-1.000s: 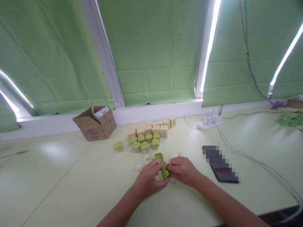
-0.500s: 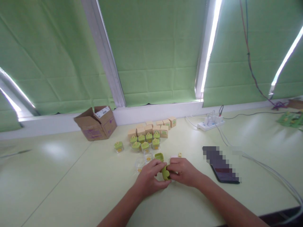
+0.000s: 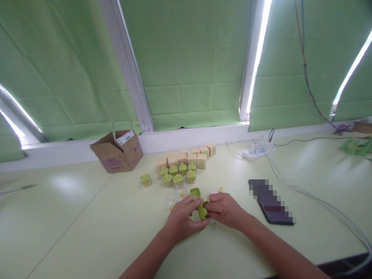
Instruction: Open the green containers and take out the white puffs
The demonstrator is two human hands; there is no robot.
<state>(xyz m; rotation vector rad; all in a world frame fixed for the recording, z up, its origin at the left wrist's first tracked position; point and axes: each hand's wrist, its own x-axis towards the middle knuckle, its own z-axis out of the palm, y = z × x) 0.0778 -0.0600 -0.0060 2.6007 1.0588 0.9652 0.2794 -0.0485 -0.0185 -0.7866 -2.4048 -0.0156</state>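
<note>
My left hand [image 3: 182, 219] and my right hand [image 3: 225, 209] meet over the pale green table, both pinching one small green lid [image 3: 202, 209] between their fingertips. Just behind them lies another loose green lid [image 3: 195, 192], and a clear lidless jar [image 3: 172, 202] stands to the left of my left hand. Further back stand several small jars with green lids [image 3: 178, 175], one of them apart on the left [image 3: 145, 180]. Behind those sits a cluster of small tan cartons [image 3: 187, 156].
An open brown cardboard box [image 3: 117, 151] stands at the back left by the window sill. A dark phone [image 3: 271, 204] lies right of my right hand. A white power strip [image 3: 258, 151] with cables sits at the back right, and cables run along the table's right side [image 3: 334, 211].
Both hands have stayed together on the green lid, with only slight finger shifts; the lid has turned a little between them.
</note>
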